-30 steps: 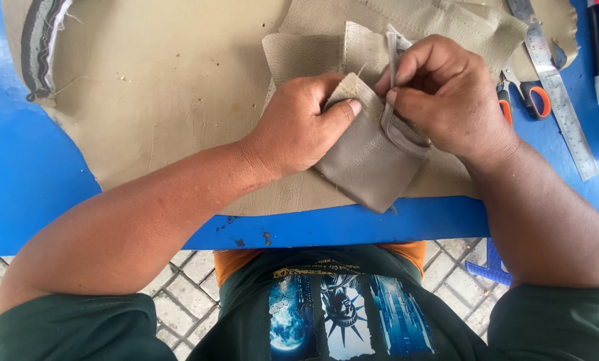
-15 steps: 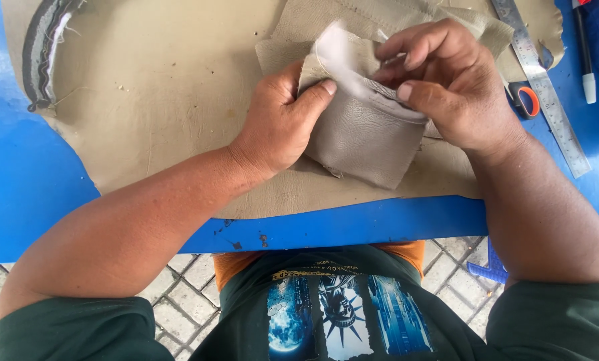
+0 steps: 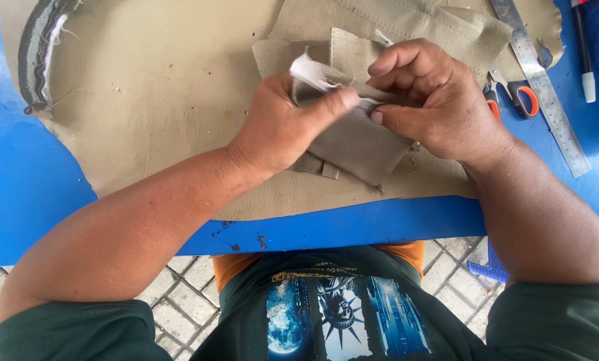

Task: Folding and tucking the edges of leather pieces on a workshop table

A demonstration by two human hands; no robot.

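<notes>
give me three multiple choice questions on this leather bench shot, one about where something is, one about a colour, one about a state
1. Where does the steel ruler lie?
A. right of the hands, on the table
B. on the person's lap
C. at the far left edge

2. What colour is the table top?
A. red
B. blue
C. white

3. How is the small grey leather piece held?
A. lying flat, untouched
B. pinched at its top edge by both hands
C. clamped in the snips

Answers:
1 A, the ruler runs slantwise beside the orange-handled snips, past the right hand.
2 B, blue shows all round the large tan leather sheet.
3 B, the left hand and the right hand meet on its folded top edge, where white backing shows.
</notes>
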